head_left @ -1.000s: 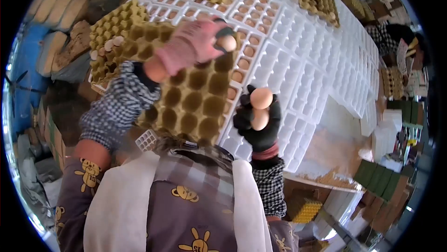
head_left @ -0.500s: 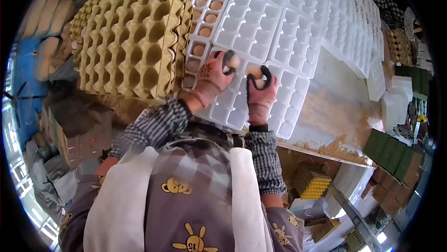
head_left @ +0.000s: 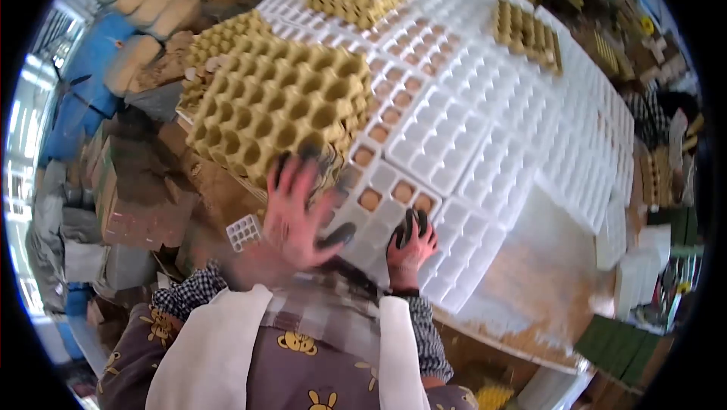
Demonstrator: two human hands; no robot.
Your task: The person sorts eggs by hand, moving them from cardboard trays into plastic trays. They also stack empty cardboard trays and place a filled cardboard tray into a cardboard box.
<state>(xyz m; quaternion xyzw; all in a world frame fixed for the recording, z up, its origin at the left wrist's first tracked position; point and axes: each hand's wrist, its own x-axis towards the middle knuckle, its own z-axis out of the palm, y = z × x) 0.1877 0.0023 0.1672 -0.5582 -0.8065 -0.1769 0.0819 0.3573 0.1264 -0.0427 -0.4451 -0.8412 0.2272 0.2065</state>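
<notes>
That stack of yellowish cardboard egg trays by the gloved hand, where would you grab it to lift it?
Probably by the near edge of the cardboard tray stack, from the person's side: that edge overhangs toward the left hand, leaving room for fingers underneath. The top is all open cups, nothing to pinch, and white plastic trays crowd its right side.

No readable text, label, brand, number or sign is showing anywhere; the apron is bearing only cartoon figures.

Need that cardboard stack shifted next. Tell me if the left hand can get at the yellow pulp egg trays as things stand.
Probably yes. The left hand, open and motion-blurred, is already raised at the near edge of the yellow pulp egg trays, with nothing between them. The right hand rests on the white plastic trays, out of its way.
</notes>
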